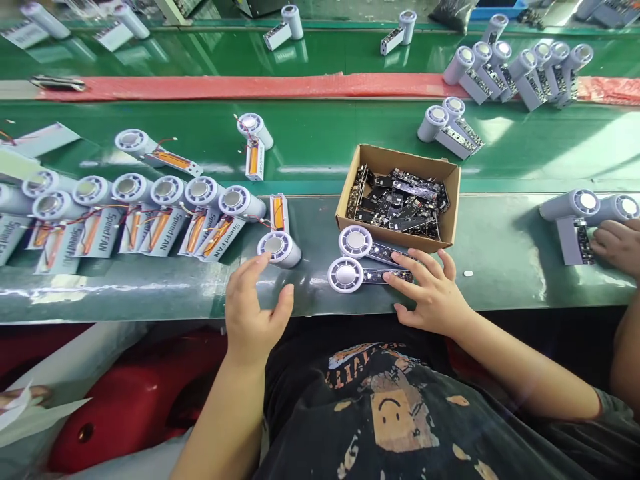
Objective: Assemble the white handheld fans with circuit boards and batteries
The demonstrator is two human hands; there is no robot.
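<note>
Evidently nearer hand: the right hand (433,293), its fingers spread over the handles of two handheld fans just right of the frame's centre; its grip is loose, thumb apart.
Fan pair: the upper fan (376,252) and the lower fan (371,275) lie on the desk (500,260), heads leftward, circuit-board handles running right, beneath the fingertips.
Long axes: the lower fan's nearly level across the frame, the upper fan's slanting slightly down to the right.
Left hand: the left hand (253,310), left of centre, holds nothing, thumb and forefinger wide apart.
Single fan: this fan (279,241) has its head at the left forefinger, contact unclear, and its handle pointing up the frame.
Cardboard box: the box (451,200) of circuit boards sits just above the pair.
</note>
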